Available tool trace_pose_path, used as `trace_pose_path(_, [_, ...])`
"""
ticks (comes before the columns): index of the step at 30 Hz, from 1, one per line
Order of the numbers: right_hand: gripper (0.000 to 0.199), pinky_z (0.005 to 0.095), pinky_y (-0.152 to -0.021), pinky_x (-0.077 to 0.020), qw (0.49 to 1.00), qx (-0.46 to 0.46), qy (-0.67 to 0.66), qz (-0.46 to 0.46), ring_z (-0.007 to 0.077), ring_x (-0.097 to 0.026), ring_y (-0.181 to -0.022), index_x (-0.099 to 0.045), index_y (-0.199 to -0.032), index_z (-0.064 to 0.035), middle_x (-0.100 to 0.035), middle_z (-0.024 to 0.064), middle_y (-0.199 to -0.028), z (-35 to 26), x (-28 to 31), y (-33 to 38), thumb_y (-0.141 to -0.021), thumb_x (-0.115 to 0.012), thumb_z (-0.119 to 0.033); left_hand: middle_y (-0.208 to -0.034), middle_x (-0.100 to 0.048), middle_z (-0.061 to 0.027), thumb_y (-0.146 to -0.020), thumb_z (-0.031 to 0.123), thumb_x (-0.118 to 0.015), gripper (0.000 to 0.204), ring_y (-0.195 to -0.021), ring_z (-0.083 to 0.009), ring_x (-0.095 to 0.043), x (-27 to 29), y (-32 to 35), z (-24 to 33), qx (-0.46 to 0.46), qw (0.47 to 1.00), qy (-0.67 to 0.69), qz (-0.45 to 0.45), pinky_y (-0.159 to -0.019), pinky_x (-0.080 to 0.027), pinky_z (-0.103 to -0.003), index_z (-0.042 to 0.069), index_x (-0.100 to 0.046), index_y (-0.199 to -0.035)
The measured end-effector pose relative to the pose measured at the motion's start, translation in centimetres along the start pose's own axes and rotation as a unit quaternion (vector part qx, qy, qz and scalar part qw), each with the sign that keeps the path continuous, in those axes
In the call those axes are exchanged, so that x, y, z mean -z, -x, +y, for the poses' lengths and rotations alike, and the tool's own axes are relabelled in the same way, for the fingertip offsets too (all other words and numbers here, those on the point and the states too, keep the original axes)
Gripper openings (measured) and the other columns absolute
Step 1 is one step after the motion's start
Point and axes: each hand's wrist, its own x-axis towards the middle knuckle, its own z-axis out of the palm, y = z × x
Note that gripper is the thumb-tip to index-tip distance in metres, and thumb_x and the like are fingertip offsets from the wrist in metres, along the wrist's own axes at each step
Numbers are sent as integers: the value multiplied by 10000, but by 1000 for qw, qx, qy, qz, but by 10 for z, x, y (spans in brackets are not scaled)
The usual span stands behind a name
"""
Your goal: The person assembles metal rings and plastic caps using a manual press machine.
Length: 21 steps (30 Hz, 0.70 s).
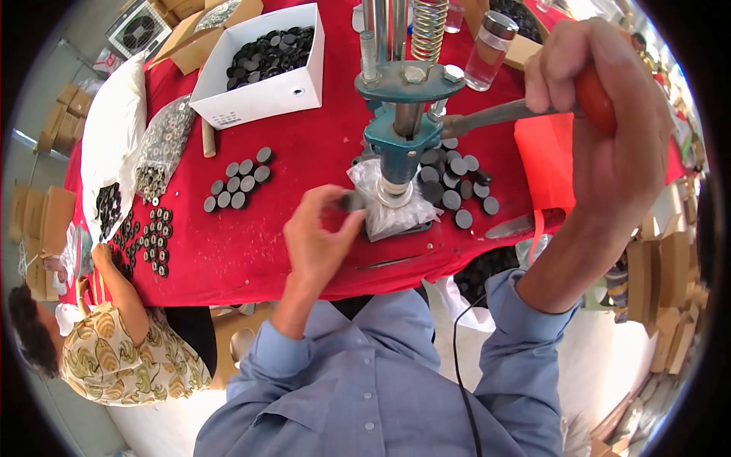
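Between the thumb and fingers of my left hand (pixel 314 238) is a round black cap (pixel 352 201), just left of the press base. My right hand (pixel 620 129), raised at the right, wraps round the red knob (pixel 596 100) of the press's lever (pixel 491 116). The teal hand press (pixel 400 137) stands upright, its ram down over a base wrapped in clear plastic (pixel 406 217). Whether a piece lies under the ram is hidden. Several loose grey-topped caps (pixel 463 219) lie right of the press. To the left, more caps (pixel 247 183) sit in short rows.
A white box (pixel 259 113) of black caps stands at the back left. Near it lie a white sack (pixel 114 129) and a plastic bag of small ringed parts (pixel 164 145). A glass jar (pixel 487 57) and an orange-red cloth (pixel 544 164) are at the right. A co-worker (pixel 126 343) handles parts at the left.
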Motion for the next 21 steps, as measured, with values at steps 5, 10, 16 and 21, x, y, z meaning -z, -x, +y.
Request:
trace_pose_path(5, [393,305,-635,-439,996,48,2,70,156,-464,-592,-545,-894,16,-455,58,-698,13,-14,2,-1089,-361,-272,-1004,-710,-109,-739,58,-879,464,-851,-222,-705,-44,-10,4,-50,998,35,-30,-744,-574,-334,14,-638,-1133])
trace_pose_path(10, [335,348,-709,-424,994,73,-78,34,190,-443,-665,-502,-884,34,-448,101,-763,9,-12,8,-1084,-339,-180,-1068,-711,-140,-751,47,-880,576,-910,-226,-712,-58,-13,2,-55,998,35,-5,-778,-576,-332,-15,-589,-1244])
trace_pose_path(16, [350,408,-781,-433,993,66,-93,42,188,-461,-616,-483,-822,-34,-461,92,-729,3,-11,49,-1082,-372,-240,-1083,-685,-139,-738,58,-878,586,-941,-290,-674,-60,-11,3,-81,995,65,7,-775,-565,-382,26,-587,-1245])
trace_pose_path(21, [410,460,-830,-462,987,63,-96,113,194,-526,-620,-537,-810,-52,-497,62,-692,8,-41,94,-1073,-491,-363,-1163,-696,-143,-761,97,-880,511,-950,-324,-668,-26,-17,-28,-83,996,8,-10,-797,-560,-412,30,-652,-1212])
